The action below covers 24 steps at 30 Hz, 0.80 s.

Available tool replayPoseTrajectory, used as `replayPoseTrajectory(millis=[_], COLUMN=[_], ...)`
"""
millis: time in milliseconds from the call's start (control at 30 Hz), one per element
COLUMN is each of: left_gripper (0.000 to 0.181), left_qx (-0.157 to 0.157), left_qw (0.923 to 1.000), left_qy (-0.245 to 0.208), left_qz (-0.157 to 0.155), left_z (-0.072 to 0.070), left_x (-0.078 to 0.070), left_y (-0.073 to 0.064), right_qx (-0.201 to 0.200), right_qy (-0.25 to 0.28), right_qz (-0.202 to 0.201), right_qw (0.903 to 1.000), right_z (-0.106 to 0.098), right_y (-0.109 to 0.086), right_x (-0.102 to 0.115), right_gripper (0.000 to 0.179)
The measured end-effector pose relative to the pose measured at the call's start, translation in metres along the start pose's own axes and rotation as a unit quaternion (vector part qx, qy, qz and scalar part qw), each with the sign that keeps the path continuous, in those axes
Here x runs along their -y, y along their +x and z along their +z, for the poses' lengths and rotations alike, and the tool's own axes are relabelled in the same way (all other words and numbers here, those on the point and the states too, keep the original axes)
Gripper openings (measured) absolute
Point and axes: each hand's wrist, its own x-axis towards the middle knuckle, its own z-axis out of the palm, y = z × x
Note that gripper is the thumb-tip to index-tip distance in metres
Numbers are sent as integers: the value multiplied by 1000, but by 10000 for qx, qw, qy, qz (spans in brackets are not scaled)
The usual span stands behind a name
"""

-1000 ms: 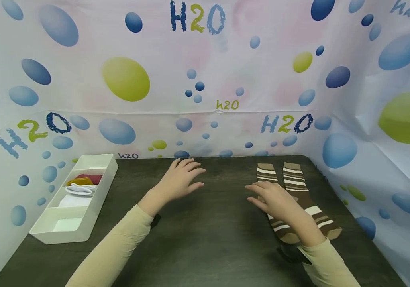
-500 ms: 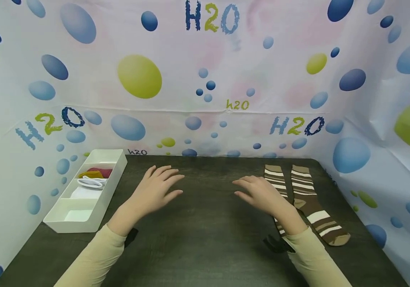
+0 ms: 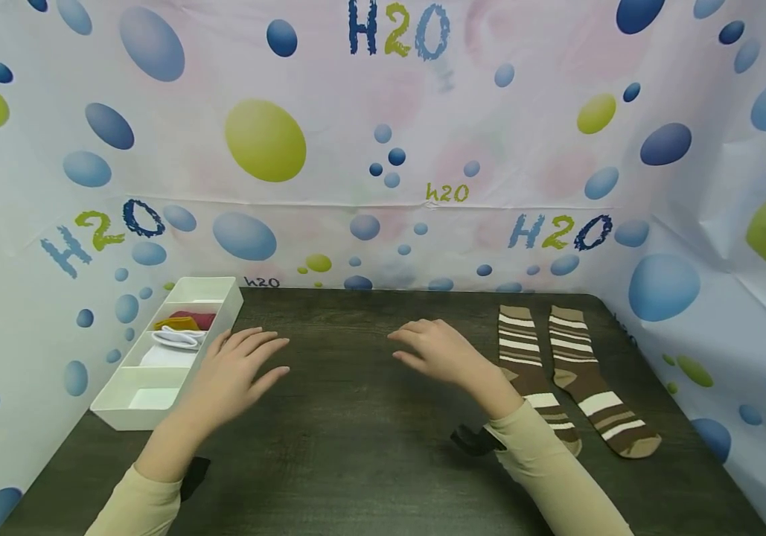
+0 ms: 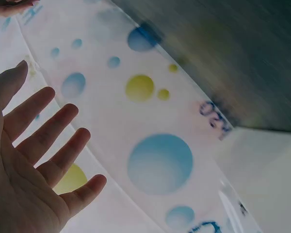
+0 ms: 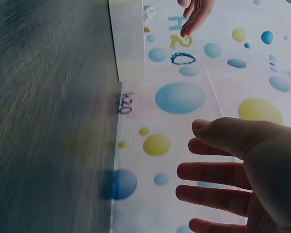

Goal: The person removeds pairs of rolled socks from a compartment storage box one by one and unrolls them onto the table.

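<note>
My left hand (image 3: 225,380) is raised with fingers spread, near the right side of a long white divided box (image 3: 230,313) and overlapping its edge in the head view. The left wrist view shows that palm (image 4: 29,179) with nothing in it. My right hand (image 3: 446,353) hovers over the table's middle, fingers extended and holding nothing; the right wrist view shows the same loose fingers (image 5: 213,174). Right of it lie two brown socks with white and tan stripes, a left one (image 3: 519,350) partly hidden by the forearm and a right one (image 3: 600,387) in full view.
In the box are folded cloth items: maroon (image 3: 198,320), mustard (image 3: 171,324) and white (image 3: 180,339). The dark table (image 3: 349,447) ends at a white backdrop (image 3: 329,112) with blue and green dots, which also rises along both sides.
Both hands have moved left, the left one toward the box and the right one off the socks. The head view has shifted slightly. Socks and box stay in place.
</note>
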Motion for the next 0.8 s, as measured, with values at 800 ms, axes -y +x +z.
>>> replayPoseTrajectory(millis=[800], left_gripper=[67], left_qx=[-1272], left_qw=[9890], left_qy=[222], left_qz=[-716], left_z=[-22], left_x=[69], left_y=[-80], right_qx=[401], right_qy=[64], right_qz=[-664], right_qw=[9970], right_z=[28], right_y=[74], right_x=[61], right_gripper=[34])
